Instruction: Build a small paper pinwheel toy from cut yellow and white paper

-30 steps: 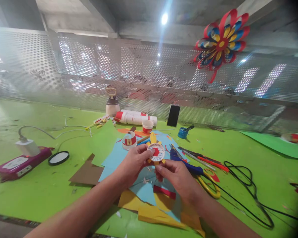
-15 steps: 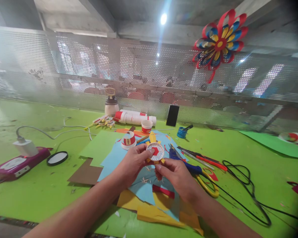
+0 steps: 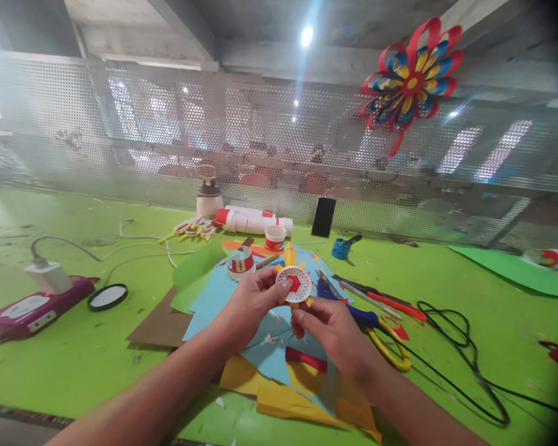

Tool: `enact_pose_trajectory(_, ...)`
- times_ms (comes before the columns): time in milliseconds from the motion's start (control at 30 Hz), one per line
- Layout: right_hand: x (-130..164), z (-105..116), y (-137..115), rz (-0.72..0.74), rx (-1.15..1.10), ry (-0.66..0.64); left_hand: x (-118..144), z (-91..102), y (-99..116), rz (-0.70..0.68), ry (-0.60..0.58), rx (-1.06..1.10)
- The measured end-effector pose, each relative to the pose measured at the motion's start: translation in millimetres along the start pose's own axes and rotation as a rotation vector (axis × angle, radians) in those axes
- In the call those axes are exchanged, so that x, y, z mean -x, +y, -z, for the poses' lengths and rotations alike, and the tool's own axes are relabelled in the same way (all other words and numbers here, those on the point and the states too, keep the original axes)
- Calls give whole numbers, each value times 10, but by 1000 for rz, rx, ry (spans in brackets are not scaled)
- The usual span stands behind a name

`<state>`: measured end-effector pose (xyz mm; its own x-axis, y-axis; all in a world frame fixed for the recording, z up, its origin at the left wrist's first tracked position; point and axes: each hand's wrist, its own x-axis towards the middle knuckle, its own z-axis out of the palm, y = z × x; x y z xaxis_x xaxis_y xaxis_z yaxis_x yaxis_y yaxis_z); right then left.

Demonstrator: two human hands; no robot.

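While our left hand (image 3: 248,303) pinches the edge of the paper disc (image 3: 295,284) with thumb and fingers (image 3: 279,286), our right hand (image 3: 328,328) meets it from below, its fingers closed narrow on the lower rim. We hold the disc up above the sheets of coloured paper (image 3: 270,347), facing us. It is small and round, white with a ring of tiny dots, and has a red hexagon in the middle. Yellow paper points stick out around its edge, one rising at the top and others showing at the bottom right.

Under our hands the blue, yellow and brown sheets lie overlapping on the green tabletop (image 3: 74,353). Just to the right lie the scissors (image 3: 385,337) with yellow handles. Beyond the disc stand a paper cup (image 3: 275,236) and a cut cup (image 3: 241,262), both red and white. A black cable (image 3: 465,353) loops farther right.
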<state>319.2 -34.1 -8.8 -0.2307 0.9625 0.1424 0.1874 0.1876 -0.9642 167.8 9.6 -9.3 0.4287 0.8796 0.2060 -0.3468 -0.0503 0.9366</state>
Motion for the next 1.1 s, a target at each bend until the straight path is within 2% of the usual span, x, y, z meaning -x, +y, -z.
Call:
enact_pose_trajectory(200, 31, -18, -51, 48, 13, 11, 20, 1, 44, -49, -34, -68)
enact_pose_trajectory(500, 51, -3, -4, 143, 31, 11, 70, -45, 165, -101, -22, -193)
enact_pose_trajectory(767, 82, -18, 31, 279, 204, 66, 84, -49, 122, -212, -23, -175)
enact_pose_trajectory(900, 46, 200, 30, 328, 248, -54, 94, -45, 86, -294, -18, -214)
enact_pose_trajectory(933, 30, 282, 20, 329, 222, -44, 97, -48, 81, -309, -26, -232)
enact_pose_trajectory(1067, 7, 540, -86, 384, 54, 172, 111, -72, 58, -346, -66, -340)
enact_pose_trajectory(1100, 20, 560, -127, 410, 48, 188, 114, -75, 50, -351, -76, -373)
